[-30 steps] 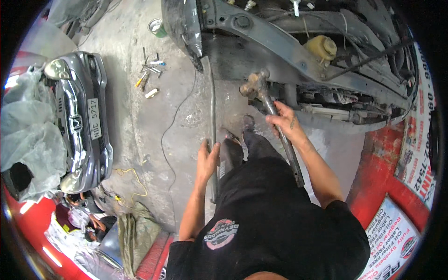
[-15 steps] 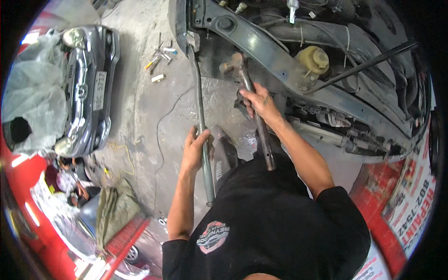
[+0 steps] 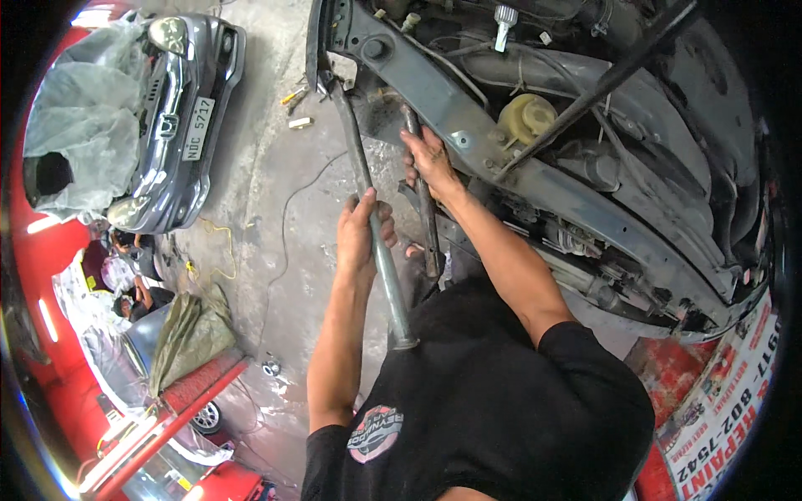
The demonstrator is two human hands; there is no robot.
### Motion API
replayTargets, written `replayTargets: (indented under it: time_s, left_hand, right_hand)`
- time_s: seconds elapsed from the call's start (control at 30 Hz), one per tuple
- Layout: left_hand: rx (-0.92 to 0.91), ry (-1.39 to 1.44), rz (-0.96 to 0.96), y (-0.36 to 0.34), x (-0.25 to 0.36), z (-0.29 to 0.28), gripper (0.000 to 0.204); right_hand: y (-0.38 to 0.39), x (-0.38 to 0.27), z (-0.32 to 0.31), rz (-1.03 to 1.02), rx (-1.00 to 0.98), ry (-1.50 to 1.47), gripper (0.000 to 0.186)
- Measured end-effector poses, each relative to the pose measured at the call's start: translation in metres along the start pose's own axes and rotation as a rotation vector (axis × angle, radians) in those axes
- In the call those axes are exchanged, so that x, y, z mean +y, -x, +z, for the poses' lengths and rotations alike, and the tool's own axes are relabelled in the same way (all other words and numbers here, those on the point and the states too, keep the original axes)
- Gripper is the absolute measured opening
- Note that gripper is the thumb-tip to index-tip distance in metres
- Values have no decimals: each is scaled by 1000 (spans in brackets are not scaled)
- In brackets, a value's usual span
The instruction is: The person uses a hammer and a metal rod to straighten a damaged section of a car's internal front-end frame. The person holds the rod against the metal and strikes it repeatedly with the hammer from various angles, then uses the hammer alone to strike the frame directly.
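Observation:
My left hand [image 3: 363,234] is closed round a long grey metal bar [image 3: 389,292], whose far end reaches the dark panel edge [image 3: 319,42] at the front corner of a car body; whether they touch I cannot tell. My right hand [image 3: 426,163] is closed round the dark handle of a hammer [image 3: 430,246], held alongside the bar with its head end at the car's underside, where it is hard to make out. A grey metal rail [image 3: 426,92] runs just above that hand, and a yellowish reservoir [image 3: 525,117] sits in the engine bay beyond it.
At left stands another car front [image 3: 219,100] under plastic sheeting. Small tools [image 3: 299,123] and cords lie on the concrete floor. At lower left are people [image 3: 138,301], a folded tarp [image 3: 188,342] and a red lift beam [image 3: 200,384]. Printed signboards [image 3: 710,401] stand at right.
Both hands have moved forward and up toward the car with the bar and hammer. The bar now slants more, and the engine bay fills more of the view.

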State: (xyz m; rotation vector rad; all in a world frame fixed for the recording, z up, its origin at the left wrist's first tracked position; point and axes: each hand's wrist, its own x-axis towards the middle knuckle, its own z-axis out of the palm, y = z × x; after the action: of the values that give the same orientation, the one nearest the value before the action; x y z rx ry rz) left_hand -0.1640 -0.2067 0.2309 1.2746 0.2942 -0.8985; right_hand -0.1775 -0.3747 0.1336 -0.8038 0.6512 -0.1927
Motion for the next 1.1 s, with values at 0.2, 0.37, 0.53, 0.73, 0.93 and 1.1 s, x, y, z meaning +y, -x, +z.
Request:
replayTargets:
  time_s: [0.2,0.37,0.53,0.73,0.93,1.1]
  left_hand:
    - [81,27,31,-4,-14,29,23]
    - [74,76,54,-10,-20,32,24]
    - [104,-1,60,-8,-27,36,24]
    - [104,87,8,-7,-26,43,25]
    - [80,160,33,-11,-31,41,26]
    - [94,146,13,-10,-32,42,28]
  right_hand:
    - [-23,8,-13,-81,-37,2,35]
    - [-46,14,-6,-186,13,-40,38]
    - [-60,9,-15,-312,-47,570,51]
    - [-56,23,-29,-142,24,256,39]
    - [-39,12,-30,-15,33,71,31]
    - [-52,-3,-17,-40,-10,346,49]
